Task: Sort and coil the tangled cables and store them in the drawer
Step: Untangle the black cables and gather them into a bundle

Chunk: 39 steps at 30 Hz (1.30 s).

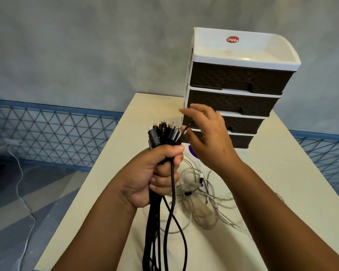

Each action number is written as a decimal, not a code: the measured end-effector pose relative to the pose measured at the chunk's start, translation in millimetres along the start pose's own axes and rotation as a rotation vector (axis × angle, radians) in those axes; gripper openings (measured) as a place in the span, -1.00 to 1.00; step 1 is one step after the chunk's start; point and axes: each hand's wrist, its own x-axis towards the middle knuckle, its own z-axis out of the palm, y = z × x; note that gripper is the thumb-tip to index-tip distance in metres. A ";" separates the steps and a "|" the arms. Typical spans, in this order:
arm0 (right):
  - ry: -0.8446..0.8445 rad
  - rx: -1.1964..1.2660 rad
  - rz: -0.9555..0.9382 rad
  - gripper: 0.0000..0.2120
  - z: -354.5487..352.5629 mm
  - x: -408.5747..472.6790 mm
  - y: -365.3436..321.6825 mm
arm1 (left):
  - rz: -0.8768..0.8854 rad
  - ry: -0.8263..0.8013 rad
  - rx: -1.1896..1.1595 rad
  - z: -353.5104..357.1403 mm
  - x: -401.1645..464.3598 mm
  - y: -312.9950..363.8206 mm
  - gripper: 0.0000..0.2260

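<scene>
The left hand (157, 173) is clenched in a fist round a bundle of black cables (160, 222), held upright above the near middle of the cream table (282, 173). The connector ends (164, 132) fan out just above the fist, and the long runs hang down below it toward the near edge, one cable looping out to the right before it falls back in with the others.

The right hand (205, 133) is raised just to the right of the connector ends, a little farther away than the left hand. Its thumb and forefinger pinch a single dark plug (185, 132) at the right edge of the fan; the other fingers are spread and loosely bent above it.

On the table, below and to the right of both hands, lies a loose tangle of white and grey cables (204, 202), touched by neither hand. A purple patch (193, 151) shows on the table just beneath the right palm; what it is cannot be told.

At the far right of the table stands a white drawer unit (233, 47) with four dark brown drawers (237, 76), all pushed in. The right hand is in front of its lower drawers.
</scene>
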 end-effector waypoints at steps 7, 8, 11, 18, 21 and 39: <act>-0.300 -0.238 0.108 -0.74 -53.4 -46.7 -1.4 | -0.001 -0.029 0.050 1.5 -8.2 1.3 -0.76; -0.327 -0.191 0.148 -0.73 -60.1 -56.3 -4.2 | 0.000 -0.022 0.062 3.3 -7.8 0.5 -0.74; -0.329 -0.042 0.248 -0.70 -72.5 -81.4 -12.0 | 0.007 -0.004 0.080 13.9 -7.0 -2.7 -0.71; -0.330 0.174 0.438 -0.52 -93.5 -149.6 2.6 | 0.058 0.043 0.110 46.2 -21.8 -13.5 -0.72; -0.345 0.248 0.503 -0.55 -102.1 -188.0 14.7 | 0.096 0.053 0.086 62.1 -33.7 -19.5 -0.71; -0.833 0.271 0.902 -0.77 -94.4 -387.7 63.8 | 0.449 0.121 0.091 184.8 -98.8 -71.4 -0.67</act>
